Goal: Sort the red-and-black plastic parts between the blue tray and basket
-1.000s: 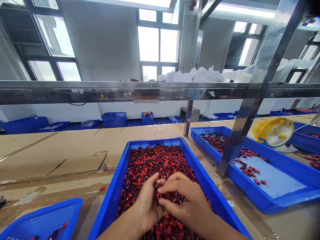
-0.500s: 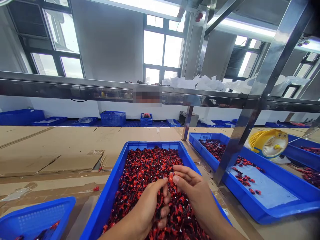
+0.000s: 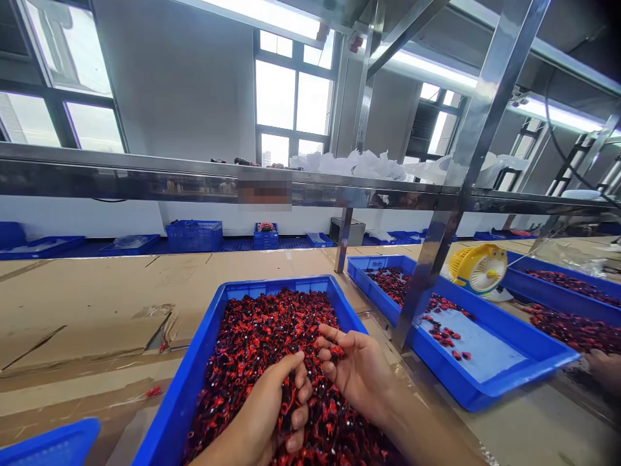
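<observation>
Over a deep blue tray [image 3: 180, 369] heaped with small glossy red-and-black parts [image 3: 272, 317], both of my hands are held close together. My right hand [image 3: 361, 372] is half turned up, its fingers curled around a small red part [image 3: 336, 351]. The thumb lies along the top of that hand. Opposite it, my left hand [image 3: 274, 408] has its fingers curled in and its thumb stretched forward. Red and dark bits show between that thumb and fingers; whether they are held or lie in the heap behind, I cannot tell.
A second blue tray [image 3: 495, 382] on the right holds scattered red parts on a white sheet. A metal post [image 3: 427, 272] rises beside it, near a yellow fan [image 3: 480, 268]. Another person's hand [image 3: 604, 369] is at far right. A blue basket [image 3: 53, 446] sits lower left.
The view has swung right, so the trays appear further left. My right hand has drawn apart from my left and turned palm up, with the red part now in its fingers.
</observation>
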The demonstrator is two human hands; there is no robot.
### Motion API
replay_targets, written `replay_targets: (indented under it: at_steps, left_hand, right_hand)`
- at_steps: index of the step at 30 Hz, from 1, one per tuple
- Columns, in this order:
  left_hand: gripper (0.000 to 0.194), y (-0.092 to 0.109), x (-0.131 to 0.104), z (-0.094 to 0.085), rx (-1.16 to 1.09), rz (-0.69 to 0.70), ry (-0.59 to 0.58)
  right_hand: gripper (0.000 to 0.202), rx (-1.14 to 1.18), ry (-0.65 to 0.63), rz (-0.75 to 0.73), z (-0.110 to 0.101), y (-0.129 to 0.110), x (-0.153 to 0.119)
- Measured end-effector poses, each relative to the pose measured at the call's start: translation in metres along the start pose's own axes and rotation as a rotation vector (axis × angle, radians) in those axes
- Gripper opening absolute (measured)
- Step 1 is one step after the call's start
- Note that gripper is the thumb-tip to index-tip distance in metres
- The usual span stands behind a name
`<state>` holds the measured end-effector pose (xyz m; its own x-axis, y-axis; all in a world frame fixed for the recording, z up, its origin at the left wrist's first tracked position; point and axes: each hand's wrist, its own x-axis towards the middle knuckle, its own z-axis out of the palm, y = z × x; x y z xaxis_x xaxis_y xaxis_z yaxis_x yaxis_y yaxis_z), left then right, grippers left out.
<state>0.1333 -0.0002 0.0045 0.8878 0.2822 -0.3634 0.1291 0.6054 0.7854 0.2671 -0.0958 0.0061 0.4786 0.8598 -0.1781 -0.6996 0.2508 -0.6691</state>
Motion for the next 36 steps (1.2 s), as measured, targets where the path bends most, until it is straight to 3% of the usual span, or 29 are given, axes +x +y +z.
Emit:
replay_targets:
  at_steps: [6,8,13,17,21,24,26,29,31,36]
  left_hand:
    - [0.035,0.004,-0.002,0.001,0.027,0.015,0.013]
    - [0.035,0.005,-0.003,0.002,0.031,0.017,0.015]
    - [0.034,0.006,-0.003,0.003,0.064,0.015,0.017]
    - [0.034,0.004,-0.003,0.003,0.083,0.010,0.023]
    - [0.035,0.001,-0.001,0.001,0.093,0.014,0.030]
    - [0.035,0.001,0.001,-0.001,0.055,0.011,0.027]
    - [0.033,0.003,0.002,-0.002,-0.033,-0.014,0.032]
    - [0.029,0.007,0.002,-0.004,-0.191,-0.055,0.047]
    - [0.026,0.009,0.005,-0.007,-0.272,-0.096,0.069]
    - [0.020,0.009,0.012,-0.013,-0.411,-0.141,0.162]
  right_hand:
    - [0.049,-0.170,-0.135,-0.193,0.003,0.007,0.001]
    - [0.053,-0.368,-0.155,-0.377,0.004,0.009,-0.001]
    - [0.062,-1.085,-0.114,-1.062,0.007,0.016,-0.015]
    - [0.069,-1.289,-0.203,-1.297,0.006,0.021,-0.022]
    - [0.076,-1.321,-0.346,-1.346,0.003,0.023,-0.024]
    - [0.074,-1.327,-0.360,-1.333,0.004,0.024,-0.025]
    - [0.063,-1.283,-0.261,-1.190,0.006,0.024,-0.025]
    - [0.038,-1.203,-0.075,-0.847,0.008,0.021,-0.022]
    - [0.034,-1.226,-0.047,-0.756,0.007,0.019,-0.019]
    - [0.028,-1.381,-0.289,-0.809,0.005,0.022,-0.022]
